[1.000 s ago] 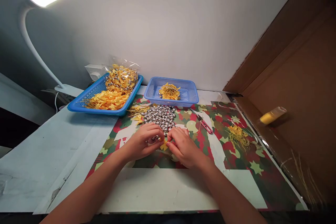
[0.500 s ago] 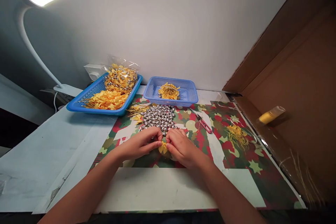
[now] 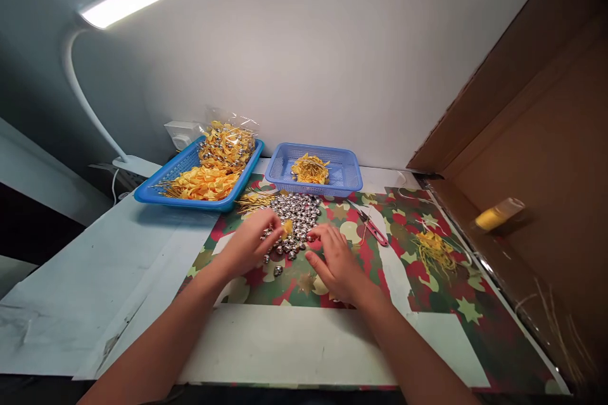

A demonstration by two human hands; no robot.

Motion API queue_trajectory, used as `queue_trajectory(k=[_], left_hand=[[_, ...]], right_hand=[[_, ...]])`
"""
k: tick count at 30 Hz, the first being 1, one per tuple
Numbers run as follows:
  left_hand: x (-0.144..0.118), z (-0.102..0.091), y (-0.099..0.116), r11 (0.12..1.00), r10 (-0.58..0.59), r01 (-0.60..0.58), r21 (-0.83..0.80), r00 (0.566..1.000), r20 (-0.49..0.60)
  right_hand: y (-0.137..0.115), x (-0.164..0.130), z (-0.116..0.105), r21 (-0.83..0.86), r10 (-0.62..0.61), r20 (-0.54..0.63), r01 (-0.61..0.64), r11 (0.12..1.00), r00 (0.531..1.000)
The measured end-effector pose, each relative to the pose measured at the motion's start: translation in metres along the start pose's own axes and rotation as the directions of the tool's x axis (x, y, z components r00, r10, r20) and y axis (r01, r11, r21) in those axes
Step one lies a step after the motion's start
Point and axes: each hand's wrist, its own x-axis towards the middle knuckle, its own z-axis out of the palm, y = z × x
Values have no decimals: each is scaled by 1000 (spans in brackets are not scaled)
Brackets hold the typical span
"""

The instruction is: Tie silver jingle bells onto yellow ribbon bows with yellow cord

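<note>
Between the thumb and fingers of my left hand [image 3: 251, 242] is a small yellow ribbon bow [image 3: 287, 227], partly blurred. The hand is just over the left side of a pile of small shiny silver balls [image 3: 297, 212] that look like jingle bells. My right hand [image 3: 336, 264] is open, thumb apart from the fingers, at the pile's right edge. Its fingertips are by one ball; whether they touch it I cannot tell. One silver ball [image 3: 278, 271] lies loose in front of the pile. Yellow bows with gold stems [image 3: 254, 201] lie at the pile's left.
A blue basket [image 3: 185, 204] at back left holds yellow bows and a filled clear bag [image 3: 228, 144]. Another blue basket [image 3: 346, 171] holds a yellow bundle. Red-handled thread snips [image 3: 375, 230] and yellow thread scraps [image 3: 434, 250] lie right. A lamp [image 3: 78, 85] stands left; cardboard [image 3: 532, 107] walls the right.
My hands have moved apart and forward to the pile. The left has carried the yellow bow up and left; the right has let go of it and opened. Some balls have spread toward me.
</note>
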Motion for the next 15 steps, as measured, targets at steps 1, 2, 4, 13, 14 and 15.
queue_trajectory(k=[1, 2, 4, 13, 14, 15], left_hand=[[1, -3, -6, 990, -10, 30, 135, 989, -146], [2, -5, -12, 968, -20, 86, 237, 963, -270], [3, -7, -22, 910, -49, 222, 349, 895, -443], [49, 14, -23, 847, -260, 361, 390, 922, -288], [59, 15, -24, 832, -292, 399, 386, 906, -308], [68, 16, -25, 815, -324, 439, 378, 886, -331]], right_hand=[[1, 0, 1, -1, 6, -27, -6, 1000, 1000], [2, 0, 2, -5, 6, -43, -6, 1000, 999], [3, -1, 3, -16, -3, -53, 2, 1000, 999], [4, -1, 5, -23, -9, -49, 8, 1000, 999], [4, 0, 5, -24, -7, -47, 6, 1000, 999], [4, 0, 5, -25, -3, -46, 2, 1000, 999]])
